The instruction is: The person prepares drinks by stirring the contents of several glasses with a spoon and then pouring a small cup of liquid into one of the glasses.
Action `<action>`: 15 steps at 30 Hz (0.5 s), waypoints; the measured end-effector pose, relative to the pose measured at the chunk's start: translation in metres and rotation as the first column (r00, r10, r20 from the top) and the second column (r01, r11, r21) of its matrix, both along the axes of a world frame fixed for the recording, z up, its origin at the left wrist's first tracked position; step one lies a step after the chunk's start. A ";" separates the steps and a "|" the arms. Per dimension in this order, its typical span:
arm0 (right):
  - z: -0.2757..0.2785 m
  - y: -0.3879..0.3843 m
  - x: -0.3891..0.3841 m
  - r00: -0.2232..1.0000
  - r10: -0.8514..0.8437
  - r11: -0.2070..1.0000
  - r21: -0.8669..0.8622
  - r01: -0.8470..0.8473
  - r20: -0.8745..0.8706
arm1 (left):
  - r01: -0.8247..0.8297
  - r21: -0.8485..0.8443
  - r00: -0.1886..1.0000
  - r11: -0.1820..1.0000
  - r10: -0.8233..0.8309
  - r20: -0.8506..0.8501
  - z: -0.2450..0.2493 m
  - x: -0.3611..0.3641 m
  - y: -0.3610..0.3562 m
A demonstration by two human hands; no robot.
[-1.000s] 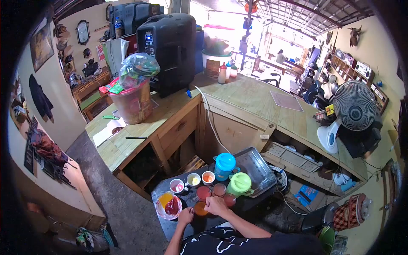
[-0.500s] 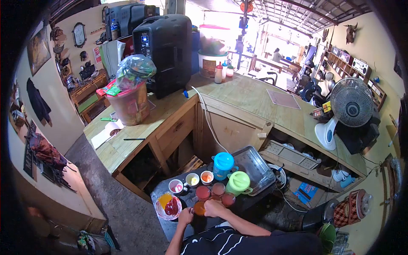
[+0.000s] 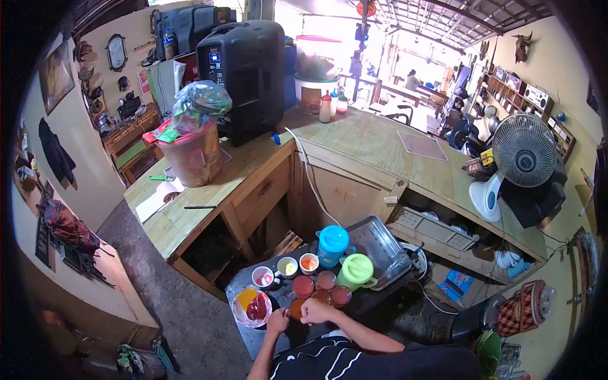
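Note:
My right hand [image 3: 318,311] is closed just over the edge of a glass of orange liquid [image 3: 296,308]; what its fingers hold, if anything, is hidden. My left hand [image 3: 277,322], also closed, is beside that glass, near a bowl [image 3: 238,315] with yellow and dark red contents; I cannot make out anything in it. Several glasses of reddish drink, one of them a pink-red glass [image 3: 303,287], stand beyond my hands. Behind them are a white mug [image 3: 262,277], a cup with yellow contents [image 3: 287,268] and a cup with orange contents [image 3: 308,263].
A blue lidded pitcher [image 3: 333,247], a green lidded pitcher [image 3: 357,271] and a metal tray [image 3: 389,253] share the dark low table [image 3: 253,345]. A wooden counter [image 3: 354,142] wraps around, carrying a speaker [image 3: 244,82], a bucket [image 3: 190,158] and a fan [image 3: 524,152].
My right hand has shifted slightly to the left over the orange glass, closer to my left hand. My left hand stays nearly where it was; the cups and pitchers have not moved.

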State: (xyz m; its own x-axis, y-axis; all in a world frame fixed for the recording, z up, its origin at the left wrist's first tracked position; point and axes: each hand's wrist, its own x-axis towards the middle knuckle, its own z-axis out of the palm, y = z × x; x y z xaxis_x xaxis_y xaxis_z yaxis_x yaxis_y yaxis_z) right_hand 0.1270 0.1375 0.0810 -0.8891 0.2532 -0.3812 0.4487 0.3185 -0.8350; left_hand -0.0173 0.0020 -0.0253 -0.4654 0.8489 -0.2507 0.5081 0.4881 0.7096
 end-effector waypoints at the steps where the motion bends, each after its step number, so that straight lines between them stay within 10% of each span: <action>1: 0.004 0.000 -0.002 0.994 -0.104 0.995 -0.013 0.103 -0.030 | -0.009 -0.007 1.000 1.000 0.009 0.008 0.005 0.001 0.000; 3: 0.012 -0.003 -0.003 0.948 -0.308 0.951 -0.048 0.305 -0.077 | -0.015 -0.014 1.000 1.000 0.015 0.005 0.013 0.002 0.003; 6: 0.004 -0.002 -0.001 0.948 -0.284 0.767 0.559 0.314 -0.143 | -0.013 -0.024 1.000 1.000 0.013 -0.019 0.013 0.004 0.000; 10: -0.004 0.006 0.002 0.983 0.097 0.977 0.175 -0.124 0.154 | -0.016 -0.032 0.999 0.999 0.014 -0.038 0.008 0.004 0.002; 13: -0.007 0.002 -0.002 0.996 -0.077 0.996 -0.042 0.075 -0.036 | -0.017 -0.022 0.999 1.000 0.015 -0.048 0.009 0.004 0.002; 15: -0.004 -0.002 -0.002 0.957 -0.252 0.938 0.209 0.277 -0.141 | -0.016 -0.025 0.999 1.000 0.015 -0.050 0.008 0.003 0.001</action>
State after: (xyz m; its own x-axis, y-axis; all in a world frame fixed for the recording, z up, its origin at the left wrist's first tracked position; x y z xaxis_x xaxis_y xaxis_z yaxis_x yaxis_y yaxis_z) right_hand 0.1251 0.1358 0.0773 -0.8114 0.5525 -0.1907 0.4516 0.3855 -0.8047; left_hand -0.0143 0.0029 -0.0174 -0.4908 0.8350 -0.2488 0.5344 0.5141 0.6709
